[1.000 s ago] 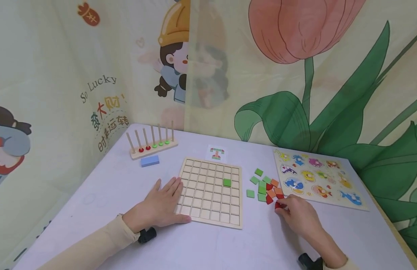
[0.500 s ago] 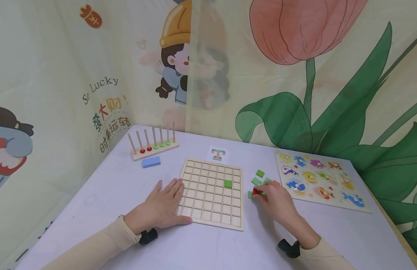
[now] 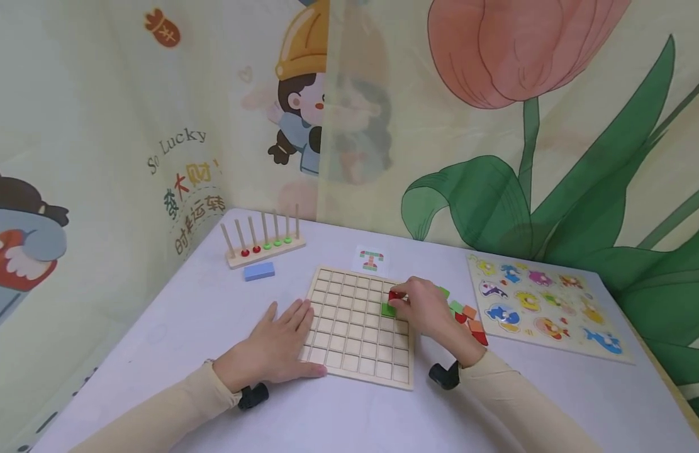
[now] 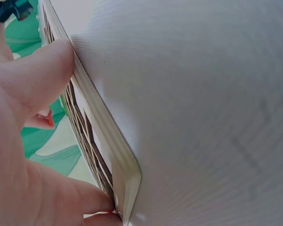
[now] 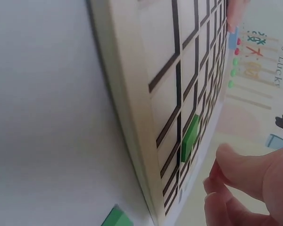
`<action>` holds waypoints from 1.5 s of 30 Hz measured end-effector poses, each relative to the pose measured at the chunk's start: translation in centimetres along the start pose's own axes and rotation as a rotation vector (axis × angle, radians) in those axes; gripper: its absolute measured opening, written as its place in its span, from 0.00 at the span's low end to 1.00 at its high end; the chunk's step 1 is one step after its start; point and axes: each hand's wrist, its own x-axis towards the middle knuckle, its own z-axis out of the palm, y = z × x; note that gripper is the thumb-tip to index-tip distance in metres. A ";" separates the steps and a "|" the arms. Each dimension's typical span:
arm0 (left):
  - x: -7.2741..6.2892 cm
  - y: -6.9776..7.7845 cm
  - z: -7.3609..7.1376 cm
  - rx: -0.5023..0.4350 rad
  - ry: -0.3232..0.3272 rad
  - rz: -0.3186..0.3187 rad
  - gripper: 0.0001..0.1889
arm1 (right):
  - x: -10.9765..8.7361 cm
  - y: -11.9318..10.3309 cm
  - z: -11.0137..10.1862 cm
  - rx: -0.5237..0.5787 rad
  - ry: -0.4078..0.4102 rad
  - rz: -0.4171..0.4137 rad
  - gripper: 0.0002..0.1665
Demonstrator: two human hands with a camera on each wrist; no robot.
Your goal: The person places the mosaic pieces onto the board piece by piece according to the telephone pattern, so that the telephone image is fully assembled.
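Observation:
A wooden grid board (image 3: 349, 329) lies on the table with one green square tile (image 3: 387, 309) in its upper right part. My right hand (image 3: 434, 311) is over the board's right side and pinches a red tile (image 3: 393, 295) between thumb and fingers, just behind the green tile. In the right wrist view, the red tile (image 5: 214, 172) shows as a thin edge, mostly hidden by the fingers. My left hand (image 3: 270, 349) lies flat at the board's left edge. Its straight fingers touch that edge, and the thumb (image 4: 54, 61) rests at the near edge.
Several loose green, orange and red tiles (image 3: 475, 326) lie right of the board, partly behind the right hand. Behind the board is a pattern card (image 3: 372, 259). A peg rack (image 3: 267, 250) with beads and a blue block (image 3: 259, 272) stand back left. An animal puzzle (image 3: 530, 308) lies right.
My right hand has carried the red tile left from the loose tiles to over the board, near the green tile. The left hand has stayed at the board's edge.

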 end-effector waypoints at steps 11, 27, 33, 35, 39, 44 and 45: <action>0.0 0.3 0.1 0.021 -0.003 0.004 0.58 | 1.8 0.1 1.0 -0.004 -0.065 0.047 0.15; 0.0 0.4 0.0 0.033 0.005 -0.009 0.58 | 2.8 0.0 1.0 0.047 -0.159 0.158 0.13; 0.0 0.2 0.0 0.031 0.005 -0.012 0.58 | 2.6 -0.3 1.1 0.050 -0.158 0.132 0.12; 0.0 0.2 0.0 0.034 0.002 -0.013 0.58 | 2.6 -0.4 1.1 0.044 -0.154 0.121 0.11; -0.1 0.2 0.1 0.044 0.003 -0.012 0.58 | 2.6 -0.6 1.0 0.021 -0.147 0.102 0.07; -0.1 0.2 0.1 0.044 0.005 -0.012 0.57 | 2.5 -0.9 1.0 -0.010 -0.128 0.077 0.08; -0.1 0.2 0.1 0.044 0.006 -0.012 0.57 | 2.5 -0.9 1.0 -0.011 -0.124 0.074 0.08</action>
